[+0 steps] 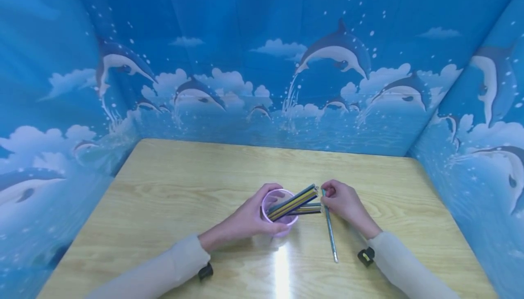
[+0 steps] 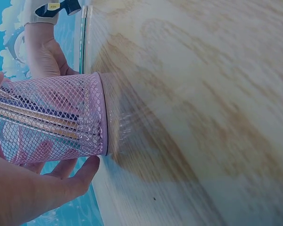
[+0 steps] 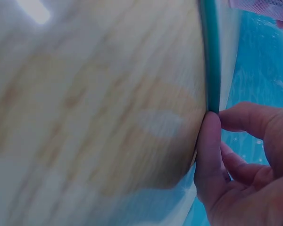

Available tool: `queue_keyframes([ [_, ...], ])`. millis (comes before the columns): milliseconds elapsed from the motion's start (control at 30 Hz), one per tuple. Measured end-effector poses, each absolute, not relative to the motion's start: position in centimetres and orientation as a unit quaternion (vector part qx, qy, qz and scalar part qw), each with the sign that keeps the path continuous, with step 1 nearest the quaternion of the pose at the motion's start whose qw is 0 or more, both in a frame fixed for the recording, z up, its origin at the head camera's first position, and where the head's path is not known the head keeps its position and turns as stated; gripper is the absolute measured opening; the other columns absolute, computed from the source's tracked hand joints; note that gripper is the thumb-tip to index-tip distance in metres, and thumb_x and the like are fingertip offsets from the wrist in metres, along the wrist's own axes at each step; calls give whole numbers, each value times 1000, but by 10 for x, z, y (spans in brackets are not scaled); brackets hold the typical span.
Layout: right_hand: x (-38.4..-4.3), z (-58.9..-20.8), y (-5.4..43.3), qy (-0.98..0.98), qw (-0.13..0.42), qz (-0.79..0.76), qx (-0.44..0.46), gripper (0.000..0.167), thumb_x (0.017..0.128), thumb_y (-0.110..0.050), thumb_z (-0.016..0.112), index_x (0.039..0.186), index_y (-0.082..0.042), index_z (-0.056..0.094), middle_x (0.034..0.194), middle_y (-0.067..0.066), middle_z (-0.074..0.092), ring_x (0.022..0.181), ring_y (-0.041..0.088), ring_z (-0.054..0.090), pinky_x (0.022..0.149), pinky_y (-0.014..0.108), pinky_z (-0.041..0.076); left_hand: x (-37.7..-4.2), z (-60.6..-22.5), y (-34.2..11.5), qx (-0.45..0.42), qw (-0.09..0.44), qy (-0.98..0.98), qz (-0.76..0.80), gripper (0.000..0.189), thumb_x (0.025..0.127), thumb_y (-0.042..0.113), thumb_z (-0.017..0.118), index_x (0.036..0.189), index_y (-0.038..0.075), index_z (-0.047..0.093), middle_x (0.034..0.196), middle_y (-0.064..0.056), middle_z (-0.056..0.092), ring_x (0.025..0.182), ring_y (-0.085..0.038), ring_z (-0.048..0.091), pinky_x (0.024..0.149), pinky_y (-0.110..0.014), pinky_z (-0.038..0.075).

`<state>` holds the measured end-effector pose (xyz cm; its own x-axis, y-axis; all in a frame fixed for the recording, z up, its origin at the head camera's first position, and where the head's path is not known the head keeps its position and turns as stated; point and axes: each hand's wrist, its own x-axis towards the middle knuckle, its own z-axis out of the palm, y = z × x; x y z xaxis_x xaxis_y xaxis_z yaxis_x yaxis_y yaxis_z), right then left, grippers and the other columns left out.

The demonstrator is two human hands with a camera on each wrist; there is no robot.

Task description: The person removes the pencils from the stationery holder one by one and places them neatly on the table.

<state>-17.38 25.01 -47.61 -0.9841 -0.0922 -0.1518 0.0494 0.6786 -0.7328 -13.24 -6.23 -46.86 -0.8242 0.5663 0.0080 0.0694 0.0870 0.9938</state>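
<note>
Two hands show over the bench [image 1: 176, 190] in the head view. Left of the pink cup [image 1: 282, 196], the left hand [image 1: 249, 218] has its grip curled round the cup's side. Pencils [image 1: 292, 203] lean out over the cup's right rim, their ends standing between the cup and the right hand [image 1: 345, 204]. Right of the cup, that hand's grip pinches a loose pencil [image 1: 331, 233] near one end. Beyond the cup hangs a dolphin backdrop [image 1: 229, 48].

From the left wrist, the cup's mesh partly covers the right hand behind it.

From the right wrist, thumb and finger pinch the loose pencil's end; part of the cup shows near it.
</note>
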Motion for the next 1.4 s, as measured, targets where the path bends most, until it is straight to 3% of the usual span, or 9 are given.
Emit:
queue_keyframes([
  [200,-171,-476,253,924,81,-373,-17,41,95,-9,78,131,5,65,100,9,71,88,23,69,73,35,62,-132,-469,-62,226,194,718,629,89,84,22,97,157,26,47,149,-7,60,133,-28,62,105,-35,58],
  [433,-161,-475,258,920,69,-386,-17,43,100,-15,78,136,3,63,120,18,71,110,36,71,94,49,62,-133,-469,-63,224,198,717,630,88,84,22,97,157,27,47,148,-4,61,134,-27,61,108,-36,56],
  [833,-127,-454,251,852,35,-522,-20,32,104,-16,75,130,2,69,114,11,73,103,18,67,87,22,57,-131,-469,-62,216,211,702,645,86,85,14,95,155,24,48,148,-7,62,135,-29,60,110,-37,55],
  [1200,-92,-440,240,794,31,-606,-50,23,104,-11,76,121,3,71,110,26,71,96,26,73,87,28,64,-132,-470,-62,214,216,690,657,84,86,12,95,154,24,48,149,-11,60,131,-29,64,106,-37,58],
  [1400,-79,-439,230,788,-14,-608,-99,21,99,1,78,118,3,71,105,17,73,93,16,72,83,25,64,-131,-470,-61,212,214,694,654,84,85,12,95,154,24,49,148,-11,61,131,-29,64,106,-36,58],
])
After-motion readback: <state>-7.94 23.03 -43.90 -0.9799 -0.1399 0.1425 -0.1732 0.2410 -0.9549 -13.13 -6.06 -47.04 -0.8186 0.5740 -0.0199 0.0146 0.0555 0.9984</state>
